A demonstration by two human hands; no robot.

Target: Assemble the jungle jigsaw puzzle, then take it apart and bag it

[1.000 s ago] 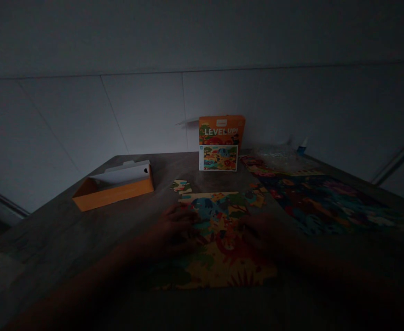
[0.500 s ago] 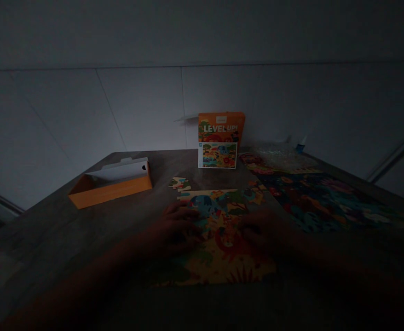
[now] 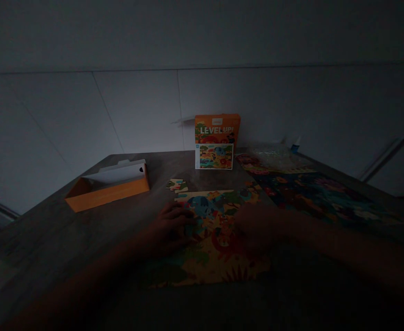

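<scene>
A colourful jigsaw puzzle (image 3: 222, 269) with a blue elephant and a red-maned lion lies mostly joined on the dark grey table. My left hand (image 3: 172, 227) rests at its left side, fingers spread over the pieces. On the right edge, beside the lion, my right hand (image 3: 257, 227) is curled closed with its knuckles up; anything under its fingers is hidden in the gloom. A few loose puzzle pieces (image 3: 176, 185) lie just beyond the puzzle's top left corner. More pieces (image 3: 253, 191) sit near the top right corner.
An orange puzzle box (image 3: 216, 133) stands upright at the back. To the left lies an open orange box tray (image 3: 114, 195). A second, darker puzzle (image 3: 312, 193) covers the right side, with crumpled clear plastic (image 3: 271, 154) behind it. The light is dim.
My right hand has curled further closed, and its forearm has swung up slightly. My left hand stays on the puzzle. The whole view has shifted a little.
</scene>
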